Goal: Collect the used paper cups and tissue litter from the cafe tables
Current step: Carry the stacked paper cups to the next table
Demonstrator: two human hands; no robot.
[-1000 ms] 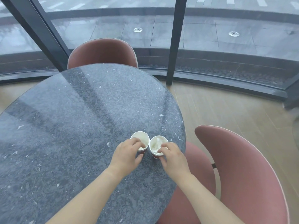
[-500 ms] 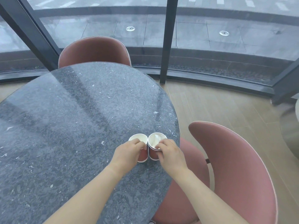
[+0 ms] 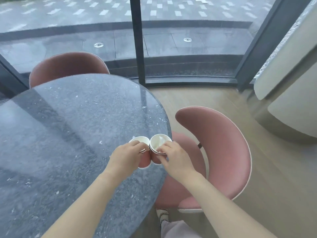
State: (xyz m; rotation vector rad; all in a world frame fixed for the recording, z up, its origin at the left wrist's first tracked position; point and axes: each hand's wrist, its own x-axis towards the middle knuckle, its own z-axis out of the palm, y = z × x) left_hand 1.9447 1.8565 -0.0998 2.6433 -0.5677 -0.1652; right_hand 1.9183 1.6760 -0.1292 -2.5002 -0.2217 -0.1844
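Note:
Two red paper cups with white insides are side by side, touching, above the right edge of the round dark stone table (image 3: 72, 121). My left hand (image 3: 126, 158) grips the left cup (image 3: 141, 141) at its rim and side. My right hand (image 3: 175, 156) grips the right cup (image 3: 158, 142), which has a crumpled white tissue (image 3: 161, 140) inside. Both cups look lifted off the tabletop and tilted slightly toward me.
A pink chair (image 3: 217, 152) stands close to the table's right edge, under my right arm. Another pink chair (image 3: 68, 66) is at the far side. Dark window frames (image 3: 139, 40) and glass lie beyond. A pale curved counter (image 3: 288, 79) is at the right.
Both hands have closed further round the cups and lifted them off the table. The view has swung to the right, bringing the right chair and counter into view.

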